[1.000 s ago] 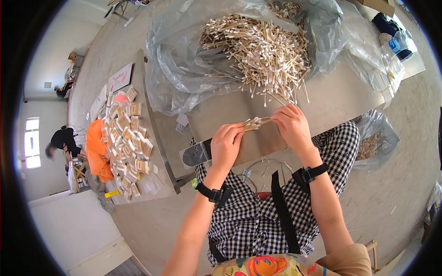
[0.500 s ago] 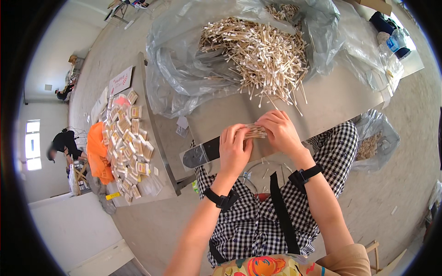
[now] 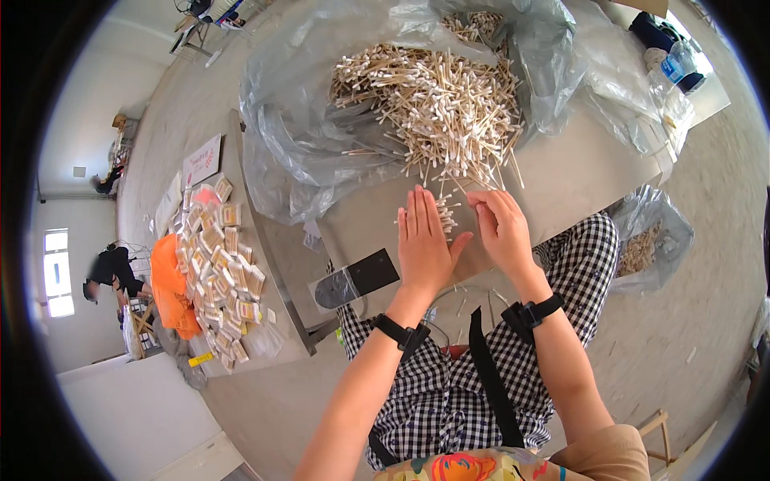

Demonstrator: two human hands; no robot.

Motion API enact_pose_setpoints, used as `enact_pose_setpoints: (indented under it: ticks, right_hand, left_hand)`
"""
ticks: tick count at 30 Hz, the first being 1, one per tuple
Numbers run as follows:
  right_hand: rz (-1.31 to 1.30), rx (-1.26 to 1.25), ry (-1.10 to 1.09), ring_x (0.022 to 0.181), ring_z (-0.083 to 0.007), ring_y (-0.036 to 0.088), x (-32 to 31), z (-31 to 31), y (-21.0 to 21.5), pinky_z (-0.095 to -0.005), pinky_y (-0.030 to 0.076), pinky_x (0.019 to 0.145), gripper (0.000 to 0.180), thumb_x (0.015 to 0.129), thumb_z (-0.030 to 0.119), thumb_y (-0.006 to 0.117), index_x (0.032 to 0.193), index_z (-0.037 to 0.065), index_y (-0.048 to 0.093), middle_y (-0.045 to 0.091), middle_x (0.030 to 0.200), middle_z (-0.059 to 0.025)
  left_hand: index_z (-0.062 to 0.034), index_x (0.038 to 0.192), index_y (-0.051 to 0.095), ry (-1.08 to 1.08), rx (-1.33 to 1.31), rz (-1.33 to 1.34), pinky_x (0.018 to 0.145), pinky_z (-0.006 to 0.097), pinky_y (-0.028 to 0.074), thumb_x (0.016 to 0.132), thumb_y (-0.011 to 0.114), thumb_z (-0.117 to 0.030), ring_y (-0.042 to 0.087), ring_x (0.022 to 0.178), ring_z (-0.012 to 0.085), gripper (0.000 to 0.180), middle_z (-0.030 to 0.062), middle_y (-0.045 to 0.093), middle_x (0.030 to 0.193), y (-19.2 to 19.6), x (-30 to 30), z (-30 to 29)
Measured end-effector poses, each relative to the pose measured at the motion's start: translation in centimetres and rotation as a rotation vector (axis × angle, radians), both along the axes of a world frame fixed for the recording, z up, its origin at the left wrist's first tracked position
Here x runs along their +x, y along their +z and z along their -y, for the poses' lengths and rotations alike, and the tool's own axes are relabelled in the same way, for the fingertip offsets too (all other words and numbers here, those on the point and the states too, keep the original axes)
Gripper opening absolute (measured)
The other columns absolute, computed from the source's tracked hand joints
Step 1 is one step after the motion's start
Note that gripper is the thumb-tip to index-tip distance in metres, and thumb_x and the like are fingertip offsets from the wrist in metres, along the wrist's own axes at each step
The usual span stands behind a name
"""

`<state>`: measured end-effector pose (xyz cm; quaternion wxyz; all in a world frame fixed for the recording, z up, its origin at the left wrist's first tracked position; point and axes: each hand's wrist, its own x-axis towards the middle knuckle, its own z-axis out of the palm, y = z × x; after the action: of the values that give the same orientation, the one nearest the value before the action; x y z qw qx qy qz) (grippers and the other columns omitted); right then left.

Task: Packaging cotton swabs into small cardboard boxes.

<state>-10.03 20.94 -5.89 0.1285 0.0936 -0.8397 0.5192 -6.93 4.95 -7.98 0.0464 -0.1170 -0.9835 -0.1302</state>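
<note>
A small bunch of cotton swabs (image 3: 447,215) lies mid-frame, partly under the flat, outstretched left hand (image 3: 425,247); the right hand (image 3: 503,228) curls beside it, grip unclear. Upper centre, a large swab heap (image 3: 449,108) is loose; left, many packs (image 3: 215,237) look filled.

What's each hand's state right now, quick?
Left hand: open, flat over a small bunch of wooden-stick cotton swabs.
Right hand: partly curled; cannot tell whether it is closed on anything.
</note>
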Motion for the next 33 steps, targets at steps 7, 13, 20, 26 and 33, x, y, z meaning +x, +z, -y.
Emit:
enact_pose_setpoints:
  ticks: [7, 13, 20, 26, 33]
  right_hand:
    - [-0.025, 0.008, -0.025, 0.085, -0.0308, 0.063, 0.5, -0.1, -0.3, -0.0399, 0.051, 0.077, 0.015, 0.090, -0.002, 0.057, 0.102, 0.004, 0.064, 0.067, 0.088, -0.0097]
    - [-0.042, 0.026, -0.017, 0.086, -0.0307, 0.063, 0.4, 0.2, -0.8, -0.0404, 0.051, 0.078, 0.014, 0.090, -0.001, 0.057, 0.101, 0.004, 0.064, 0.067, 0.088, -0.0092]
    - [-0.045, 0.071, 0.001, 0.088, -0.0320, 0.063, 0.2, 0.3, -1.0, -0.0419, 0.051, 0.081, 0.014, 0.088, -0.001, 0.057, 0.099, 0.003, 0.065, 0.067, 0.088, -0.0106]
    - [-0.079, 0.083, -0.010, 0.087, -0.0341, 0.063, 0.5, 0.3, -1.9, -0.0429, 0.051, 0.080, 0.013, 0.084, -0.002, 0.059, 0.096, 0.001, 0.065, 0.066, 0.087, -0.0128]
    - [-0.044, 0.086, 0.018, 0.088, -0.0328, 0.064, 0.6, 0.5, -1.7, -0.0419, 0.052, 0.078, 0.017, 0.087, 0.000, 0.058, 0.102, 0.004, 0.065, 0.068, 0.091, -0.0110]
  left_hand:
    - [0.0153, 0.150, 0.018, 0.026, -0.050, 0.030, 0.120, 0.056, 0.018, 0.092, 0.057, -0.056, 0.018, 0.150, 0.0446, 0.100, 0.0326, 0.019, 0.159, -0.3, 3.4, -1.0]
    - [0.0152, 0.151, 0.017, 0.020, -0.058, 0.084, 0.121, 0.055, 0.014, 0.092, 0.056, -0.058, 0.015, 0.151, 0.0436, 0.101, 0.0324, 0.017, 0.160, 0.0, 5.4, -1.4]
    - [0.0133, 0.152, 0.017, 0.039, -0.053, 0.086, 0.121, 0.055, 0.013, 0.093, 0.054, -0.059, 0.014, 0.151, 0.0415, 0.101, 0.0301, 0.018, 0.160, -0.2, 4.3, -1.5]
    - [0.0123, 0.153, 0.016, 0.073, -0.057, 0.100, 0.121, 0.055, 0.011, 0.092, 0.058, -0.053, 0.015, 0.152, 0.0404, 0.099, 0.0291, 0.019, 0.161, -0.9, 2.3, -0.8]
    - [0.0108, 0.153, 0.020, 0.073, -0.005, 0.045, 0.121, 0.056, 0.011, 0.092, 0.059, -0.053, 0.017, 0.151, 0.0387, 0.097, 0.0285, 0.022, 0.160, -0.2, 0.3, -0.3]
